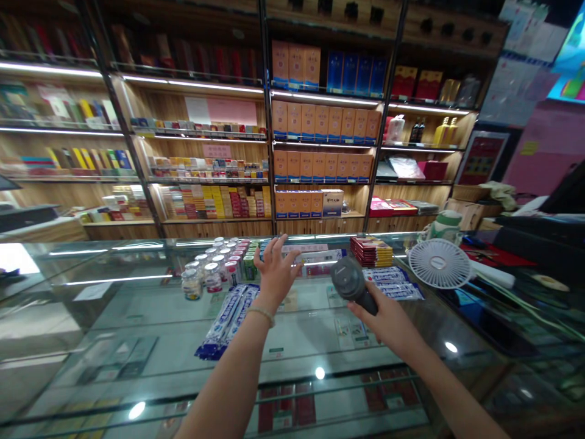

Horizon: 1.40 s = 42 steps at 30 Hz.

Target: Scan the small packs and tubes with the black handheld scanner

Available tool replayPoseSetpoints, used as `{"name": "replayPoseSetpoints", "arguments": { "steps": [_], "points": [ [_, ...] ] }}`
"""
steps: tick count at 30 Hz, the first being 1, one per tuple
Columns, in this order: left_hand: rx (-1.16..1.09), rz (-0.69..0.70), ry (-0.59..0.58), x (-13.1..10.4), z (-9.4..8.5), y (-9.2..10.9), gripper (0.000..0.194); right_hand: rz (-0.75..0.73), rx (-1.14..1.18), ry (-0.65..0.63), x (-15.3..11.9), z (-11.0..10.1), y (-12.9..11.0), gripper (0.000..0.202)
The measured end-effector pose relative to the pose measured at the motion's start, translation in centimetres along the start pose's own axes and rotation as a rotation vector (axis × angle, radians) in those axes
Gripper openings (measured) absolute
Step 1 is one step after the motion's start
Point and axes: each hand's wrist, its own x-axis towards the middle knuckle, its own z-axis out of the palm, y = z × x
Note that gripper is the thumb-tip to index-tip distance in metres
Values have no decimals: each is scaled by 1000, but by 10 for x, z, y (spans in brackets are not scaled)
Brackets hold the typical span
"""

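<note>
My left hand (278,271) is raised over the glass counter with its fingers spread, and nothing shows in it. Behind its fingertips lies a long blue-and-white packet (331,256). Two similar blue-and-white packets (228,320) lie side by side below and left of that hand. Small clear jars with white lids (212,277) stand in a group to its left, beside some green-labelled containers (250,267). My right hand (381,317) is wrapped around the handle of a dark grey barcode scanner (348,278), its round head tilted up and left.
More blue-and-white packets (397,286) and a stack of red-and-gold packs (371,251) lie beyond the right hand. A white fan (439,263) stands further right, near a green-and-white bottle (446,224). Boxed goods fill the back shelves (324,167). The glass counter (159,323) spans the foreground.
</note>
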Motion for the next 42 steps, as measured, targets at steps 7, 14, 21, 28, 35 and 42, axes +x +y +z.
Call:
{"name": "replayPoseSetpoints", "arguments": {
  "steps": [7,14,21,28,35,42],
  "points": [
    [-15,-7,1,0,0,0,27,-68,-309,4,2,4,-2,36],
    [-26,-9,-3,0,1,-1,26,-450,-466,220,11,13,3,32],
    [-17,-14,-16,0,1,-1,27,-525,-597,261,13,29,0,36],
    [-5,-8,-6,0,2,-2,28,-540,-645,213,18,44,2,39],
    [-9,-8,-3,0,2,-3,27,-575,-665,145,18,60,0,42],
    [-14,-13,-13,0,2,-2,28,-582,-639,67,15,66,3,46]
  ]
}}
